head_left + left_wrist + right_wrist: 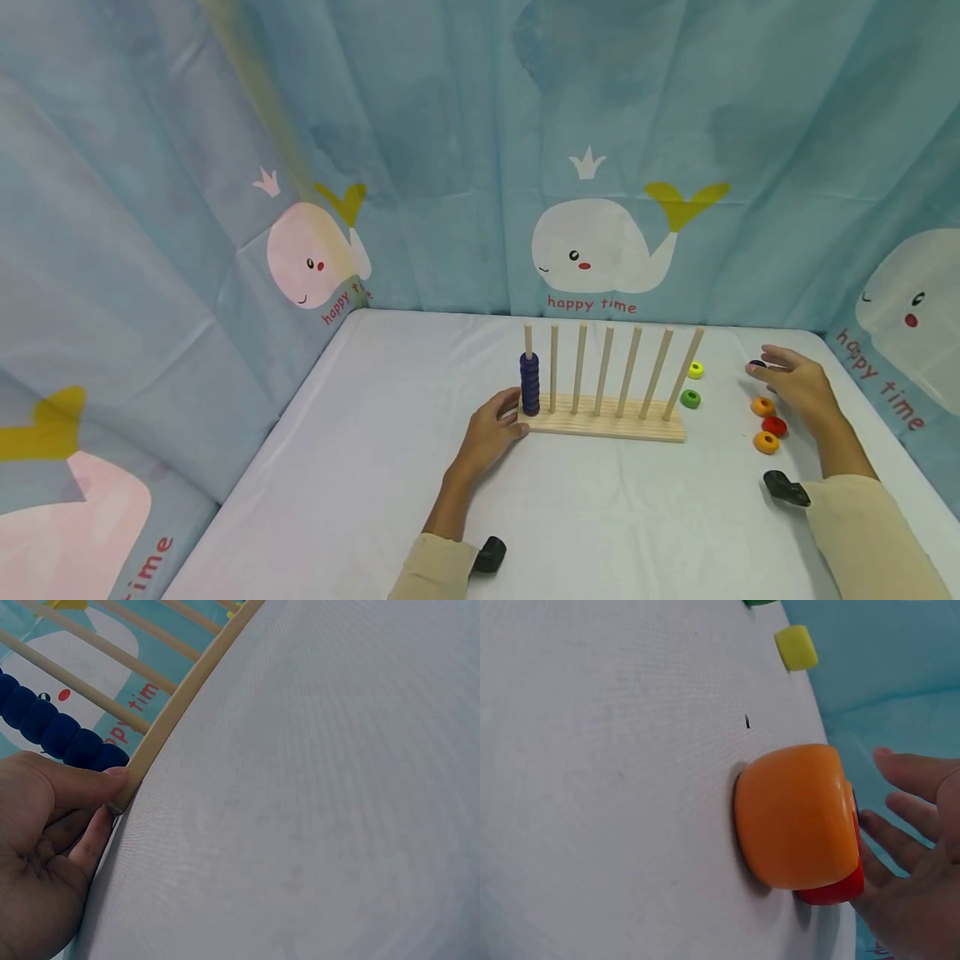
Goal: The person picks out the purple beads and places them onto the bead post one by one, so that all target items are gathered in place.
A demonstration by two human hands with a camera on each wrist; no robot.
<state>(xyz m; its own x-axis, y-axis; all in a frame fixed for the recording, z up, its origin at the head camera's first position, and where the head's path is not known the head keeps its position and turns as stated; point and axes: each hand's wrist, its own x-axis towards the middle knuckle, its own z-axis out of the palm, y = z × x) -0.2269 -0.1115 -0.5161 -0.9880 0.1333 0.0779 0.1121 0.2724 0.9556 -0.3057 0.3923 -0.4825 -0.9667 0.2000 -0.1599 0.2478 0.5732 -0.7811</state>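
Note:
A wooden peg rack [600, 425] with several upright pegs stands on the table. Dark blue beads [529, 385] are stacked on its leftmost peg. My left hand [491, 433] grips the left end of the rack's base, thumb at the front; in the left wrist view, the thumb and a finger pinch the base's corner. At the right, my right hand [802, 387] reaches over the table with its fingers spread around a dark bead [757, 363]. The hand partly hides that bead. Nearer to me lie an orange bead [763, 407], a red bead [775, 427] and another orange bead [766, 442].
Between the rack and my right hand lie a yellow bead [696, 369] and a green bead [691, 399]. A white cloth [337, 467] covers the table. Blue curtains [442, 167] with whale prints hang behind it and at both sides.

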